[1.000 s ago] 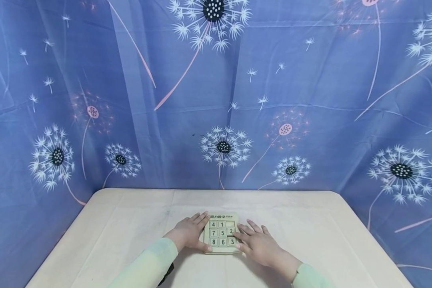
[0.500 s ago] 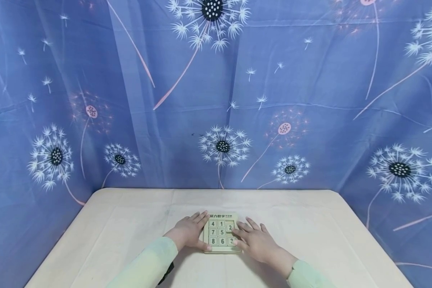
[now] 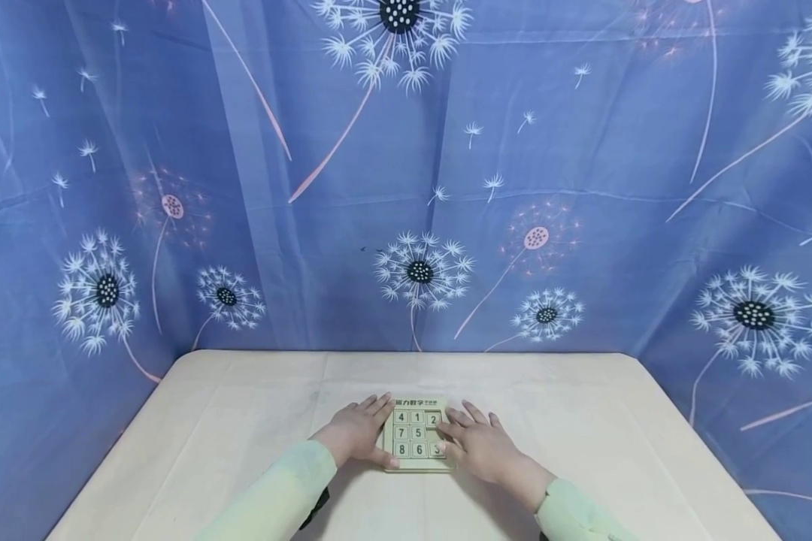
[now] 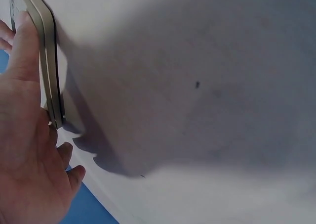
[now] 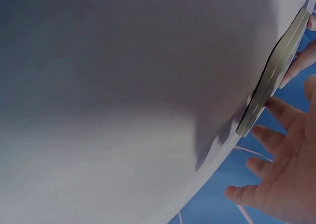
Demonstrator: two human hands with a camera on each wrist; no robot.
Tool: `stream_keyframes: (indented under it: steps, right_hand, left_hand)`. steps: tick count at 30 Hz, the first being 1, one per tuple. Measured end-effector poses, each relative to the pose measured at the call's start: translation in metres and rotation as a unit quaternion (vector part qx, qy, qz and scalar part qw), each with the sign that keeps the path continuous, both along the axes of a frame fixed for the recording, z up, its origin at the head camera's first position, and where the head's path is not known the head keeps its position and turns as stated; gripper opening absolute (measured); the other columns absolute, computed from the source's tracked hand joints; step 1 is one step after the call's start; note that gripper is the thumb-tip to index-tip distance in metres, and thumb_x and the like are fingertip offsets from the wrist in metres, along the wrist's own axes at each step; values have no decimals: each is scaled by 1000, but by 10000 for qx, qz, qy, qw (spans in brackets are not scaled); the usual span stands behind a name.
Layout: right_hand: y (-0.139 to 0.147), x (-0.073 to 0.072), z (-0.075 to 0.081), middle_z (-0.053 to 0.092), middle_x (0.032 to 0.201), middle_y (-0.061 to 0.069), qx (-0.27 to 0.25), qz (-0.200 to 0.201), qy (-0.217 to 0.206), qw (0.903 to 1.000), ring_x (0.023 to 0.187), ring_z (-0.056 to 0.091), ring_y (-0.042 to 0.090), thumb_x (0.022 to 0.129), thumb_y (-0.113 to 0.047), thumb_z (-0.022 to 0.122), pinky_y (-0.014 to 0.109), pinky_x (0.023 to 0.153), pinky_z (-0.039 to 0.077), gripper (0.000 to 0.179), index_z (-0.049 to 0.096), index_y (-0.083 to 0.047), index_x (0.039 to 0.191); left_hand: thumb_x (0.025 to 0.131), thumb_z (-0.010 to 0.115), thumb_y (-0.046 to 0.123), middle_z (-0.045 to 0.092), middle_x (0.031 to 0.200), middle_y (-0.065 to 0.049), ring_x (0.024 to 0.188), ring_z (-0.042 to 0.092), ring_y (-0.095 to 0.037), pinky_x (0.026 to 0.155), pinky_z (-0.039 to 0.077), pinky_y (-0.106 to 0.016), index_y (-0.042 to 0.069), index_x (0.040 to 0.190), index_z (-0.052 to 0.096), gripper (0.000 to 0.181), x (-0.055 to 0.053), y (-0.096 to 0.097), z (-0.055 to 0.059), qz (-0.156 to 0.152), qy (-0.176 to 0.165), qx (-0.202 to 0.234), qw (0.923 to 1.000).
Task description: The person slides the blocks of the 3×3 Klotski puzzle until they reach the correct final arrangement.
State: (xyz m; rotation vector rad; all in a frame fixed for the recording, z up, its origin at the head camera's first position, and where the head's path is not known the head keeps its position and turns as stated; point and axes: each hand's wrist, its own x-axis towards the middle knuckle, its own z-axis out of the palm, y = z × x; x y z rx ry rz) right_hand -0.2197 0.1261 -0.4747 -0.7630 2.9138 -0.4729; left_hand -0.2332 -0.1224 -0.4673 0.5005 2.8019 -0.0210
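A pale sliding number puzzle (image 3: 419, 465) lies flat on the table in the head view. Its numbered tiles read 4, 1, 2 along the top row, then 7, 5 and a gap, then 8, 6, 3. My left hand (image 3: 357, 431) holds the puzzle's left side, thumb at the near corner and fingers at the far one. In the left wrist view that thumb lies over the puzzle's edge (image 4: 45, 51). My right hand (image 3: 484, 448) is spread at the right side, index fingertip just below the 2 tile (image 3: 433, 420) and thumb partly covering the 3 tile (image 3: 436, 449).
The puzzle stands on a cream-covered table (image 3: 257, 406) with rounded far corners. Blue cloth (image 3: 325, 285) printed with dandelions hangs behind and along both sides. Light green sleeves (image 3: 277, 488) cover the forearms.
The 2 tile has slid away from me into the top right corner, leaving the gap below it. The right index finger moved with it; the left hand stays in place.
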Motion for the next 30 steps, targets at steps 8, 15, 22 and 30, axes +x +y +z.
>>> stream_keyframes:
  steps: [8,15,22,30]
  right_hand:
    - [-1,-3,-1,52,156,16,-2,-57,1,10000,150,37,48,104,-45,54,82,114,27,48,65,-14,139]
    - [-2,-6,0,51,156,17,-4,-63,15,10000,150,36,48,104,-43,53,82,114,27,46,65,-15,138]
    - [1,-9,0,51,156,18,7,69,46,10000,150,36,49,103,-45,55,82,114,28,48,65,-14,139]
    - [8,-5,-1,47,158,22,43,404,53,9992,148,37,52,102,-48,56,83,111,31,56,59,-13,144]
  left_hand:
    - [79,70,74,26,172,0,159,28,-23,129,33,-43,15,162,31,109,-1,0,1,35,-44,5,10000]
    - [79,71,73,26,172,0,159,29,-23,129,33,-43,15,162,31,109,0,0,1,85,-95,137,9998]
    - [78,72,73,26,172,-1,159,29,-24,129,34,-44,14,162,32,110,-2,0,-1,70,-62,174,9998]
    - [76,71,75,27,172,-1,158,30,-24,129,33,-44,14,162,31,112,-3,-1,-4,77,-53,201,9998]
